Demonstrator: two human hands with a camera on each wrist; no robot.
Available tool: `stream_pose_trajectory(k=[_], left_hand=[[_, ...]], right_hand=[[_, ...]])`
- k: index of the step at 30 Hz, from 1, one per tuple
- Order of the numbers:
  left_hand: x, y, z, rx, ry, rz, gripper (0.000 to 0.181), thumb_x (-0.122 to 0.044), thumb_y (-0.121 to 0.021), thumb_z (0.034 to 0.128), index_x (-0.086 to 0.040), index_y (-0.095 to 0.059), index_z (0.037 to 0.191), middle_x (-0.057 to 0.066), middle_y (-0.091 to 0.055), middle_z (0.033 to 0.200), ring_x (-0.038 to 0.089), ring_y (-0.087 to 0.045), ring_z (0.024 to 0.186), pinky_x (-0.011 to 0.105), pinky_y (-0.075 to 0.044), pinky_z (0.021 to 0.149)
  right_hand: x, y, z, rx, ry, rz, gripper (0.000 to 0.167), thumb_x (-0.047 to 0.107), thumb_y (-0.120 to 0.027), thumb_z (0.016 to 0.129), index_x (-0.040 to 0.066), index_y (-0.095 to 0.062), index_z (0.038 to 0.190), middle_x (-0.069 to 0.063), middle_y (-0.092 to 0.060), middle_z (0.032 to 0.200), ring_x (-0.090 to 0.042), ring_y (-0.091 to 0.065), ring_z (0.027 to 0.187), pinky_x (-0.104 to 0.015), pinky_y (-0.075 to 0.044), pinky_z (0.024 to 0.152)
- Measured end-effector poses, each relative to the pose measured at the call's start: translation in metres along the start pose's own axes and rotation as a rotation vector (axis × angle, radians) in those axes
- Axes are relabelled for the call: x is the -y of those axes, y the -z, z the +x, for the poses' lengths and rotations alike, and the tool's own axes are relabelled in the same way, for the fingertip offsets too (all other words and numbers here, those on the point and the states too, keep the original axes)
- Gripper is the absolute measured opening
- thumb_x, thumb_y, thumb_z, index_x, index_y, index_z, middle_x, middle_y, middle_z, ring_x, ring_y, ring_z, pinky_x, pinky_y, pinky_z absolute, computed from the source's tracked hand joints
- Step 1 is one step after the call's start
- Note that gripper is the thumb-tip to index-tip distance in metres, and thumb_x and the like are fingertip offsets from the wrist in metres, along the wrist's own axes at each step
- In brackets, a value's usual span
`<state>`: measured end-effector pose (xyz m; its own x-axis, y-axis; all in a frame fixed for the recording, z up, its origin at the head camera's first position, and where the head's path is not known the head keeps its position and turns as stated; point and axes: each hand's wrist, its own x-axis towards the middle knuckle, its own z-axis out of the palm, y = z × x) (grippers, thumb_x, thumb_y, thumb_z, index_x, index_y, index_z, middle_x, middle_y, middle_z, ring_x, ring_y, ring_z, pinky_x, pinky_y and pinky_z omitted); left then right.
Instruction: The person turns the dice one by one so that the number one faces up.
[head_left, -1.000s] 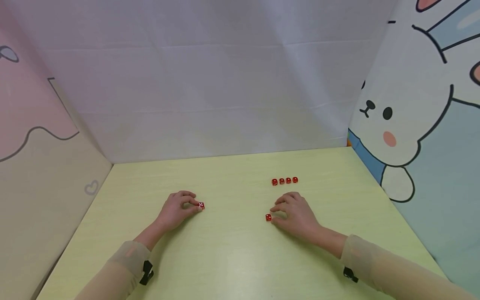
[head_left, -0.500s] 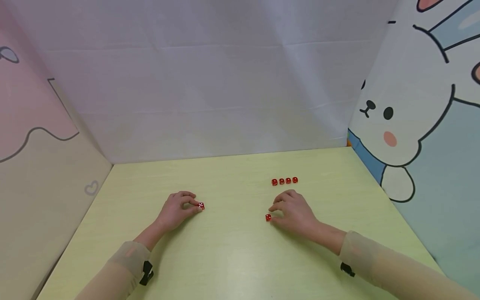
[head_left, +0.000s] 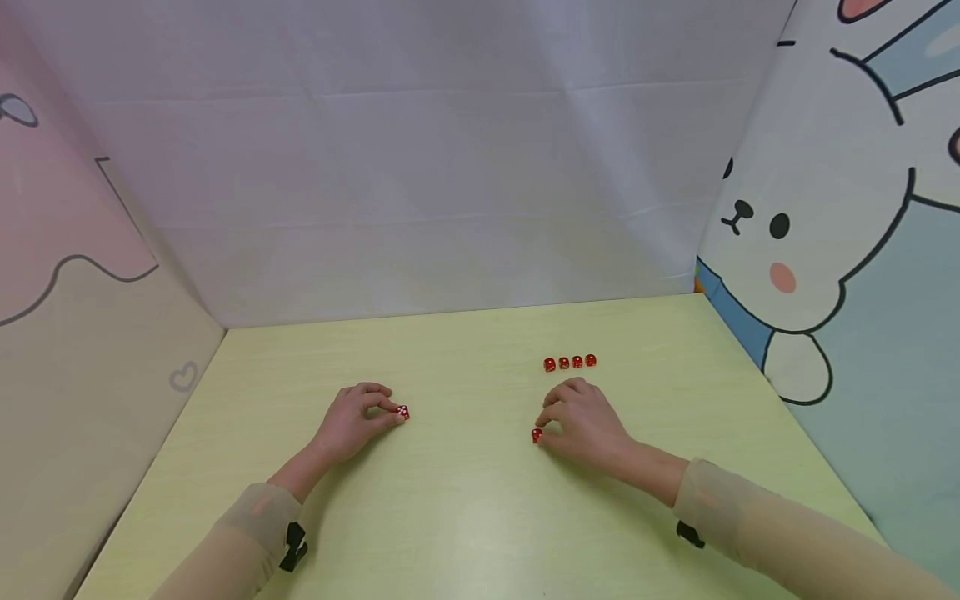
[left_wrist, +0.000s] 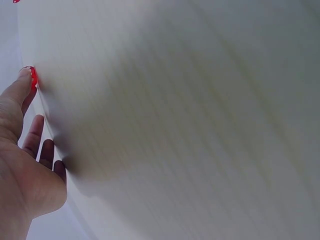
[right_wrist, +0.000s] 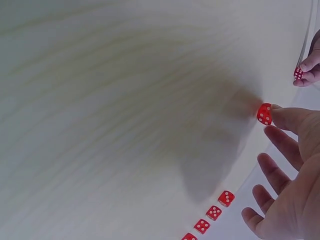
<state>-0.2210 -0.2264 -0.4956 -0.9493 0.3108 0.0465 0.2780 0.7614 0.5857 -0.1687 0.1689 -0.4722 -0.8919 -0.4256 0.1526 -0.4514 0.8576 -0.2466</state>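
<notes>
At the left of the head view my left hand (head_left: 357,423) pinches a red die (head_left: 402,412) with white dots between thumb and index finger. The left wrist view shows that thumb (left_wrist: 20,87) against the red edge of the die (left_wrist: 33,77). My right hand (head_left: 588,423) has its thumb and index fingertip at a second red die (head_left: 537,436), low over the table. In the right wrist view the thumb touches this die (right_wrist: 264,114), the index tip lies close under it, and the other fingers are spread and bent, holding nothing.
A short row of several red dice (head_left: 570,362) sits beyond my right hand on the pale yellow table (head_left: 465,508). A white cloth wall (head_left: 450,183) rises at the back. Printed panels stand left and right, the right one with a cartoon rabbit (head_left: 802,225).
My right hand has shifted slightly left and closed in on its die, which now looks turned a little. The left hand and its die stay in place, as does the row.
</notes>
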Motion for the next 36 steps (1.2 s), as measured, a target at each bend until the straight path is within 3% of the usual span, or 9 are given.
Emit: stream_pose_trajectory(k=[19, 24, 31, 36], left_hand=[[-0.008, 0.006, 0.000, -0.001, 0.003, 0.006, 0.014, -0.035, -0.080, 0.0905, -0.022, -0.078, 0.092, 0.009, -0.063, 0.130, 0.041, -0.048, 0.124, 0.058, -0.037, 0.104], [-0.009, 0.007, 0.001, -0.002, 0.001, 0.019, 0.014, -0.035, -0.080, 0.0904, -0.021, -0.078, 0.092, 0.009, -0.063, 0.130, 0.041, -0.048, 0.124, 0.058, -0.037, 0.103], [-0.010, 0.008, 0.000, -0.004, -0.002, 0.025, 0.013, -0.034, -0.080, 0.0904, -0.021, -0.078, 0.092, 0.009, -0.064, 0.130, 0.042, -0.049, 0.123, 0.058, -0.038, 0.103], [-0.011, 0.010, 0.000, -0.002, 0.002, 0.024, 0.013, -0.033, -0.081, 0.0902, -0.021, -0.078, 0.092, 0.009, -0.064, 0.130, 0.042, -0.049, 0.123, 0.058, -0.038, 0.103]], right_hand=[[-0.001, 0.001, 0.000, -0.014, -0.028, 0.033, 0.006, 0.028, -0.086, 0.081, 0.029, -0.082, 0.085, 0.001, -0.067, 0.111, -0.029, -0.051, 0.120, -0.053, -0.041, 0.102], [-0.005, 0.003, -0.003, -0.027, -0.097, 0.151, 0.010, 0.028, -0.087, 0.082, 0.027, -0.083, 0.091, 0.000, -0.067, 0.114, -0.030, -0.050, 0.121, -0.053, -0.041, 0.102], [-0.011, 0.005, -0.004, -0.019, -0.216, 0.398, 0.009, 0.024, -0.086, 0.084, 0.026, -0.083, 0.093, 0.000, -0.070, 0.112, -0.032, -0.051, 0.120, -0.052, -0.040, 0.103], [-0.012, 0.003, -0.006, -0.025, -0.268, 0.478, 0.010, 0.026, -0.085, 0.086, 0.023, -0.083, 0.095, -0.002, -0.070, 0.114, -0.033, -0.050, 0.122, -0.053, -0.037, 0.105]])
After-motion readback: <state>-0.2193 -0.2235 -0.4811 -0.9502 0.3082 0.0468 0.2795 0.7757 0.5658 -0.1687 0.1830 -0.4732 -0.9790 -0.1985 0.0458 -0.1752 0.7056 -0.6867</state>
